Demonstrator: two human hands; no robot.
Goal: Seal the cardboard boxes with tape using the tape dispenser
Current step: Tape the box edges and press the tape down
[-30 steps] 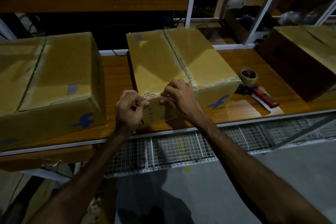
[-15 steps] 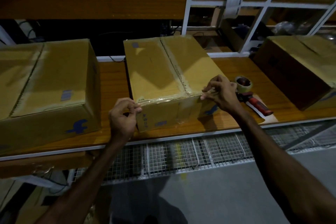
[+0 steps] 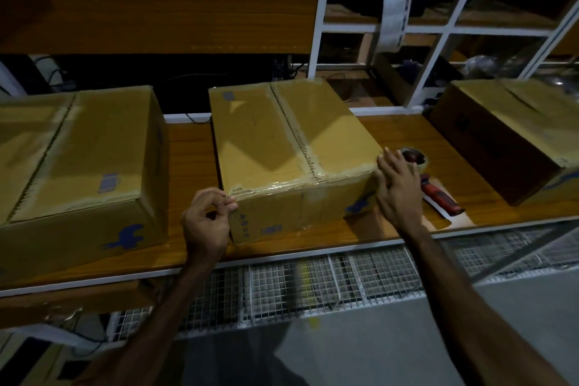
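The middle cardboard box (image 3: pixel 282 147) stands on the wooden bench, with clear tape along its top seam and across its near top edge. My left hand (image 3: pixel 205 222) pinches the tape end at the box's near left corner with curled fingers. My right hand (image 3: pixel 399 188) lies flat with straight fingers against the box's near right corner. Right behind that hand, the tape dispenser (image 3: pixel 435 191) with its red handle and tape roll lies on the bench, partly hidden by the fingers.
Another taped box (image 3: pixel 81 160) stands at the left and a third box (image 3: pixel 513 135) at the right on the wooden bench (image 3: pixel 188 163). White-framed shelves rise behind. A wire mesh rack (image 3: pixel 313 285) runs below the bench's front edge.
My right hand slid along the near top edge from the box's middle to its right corner, and its fingers straightened. My left hand stayed pinching at the left corner.
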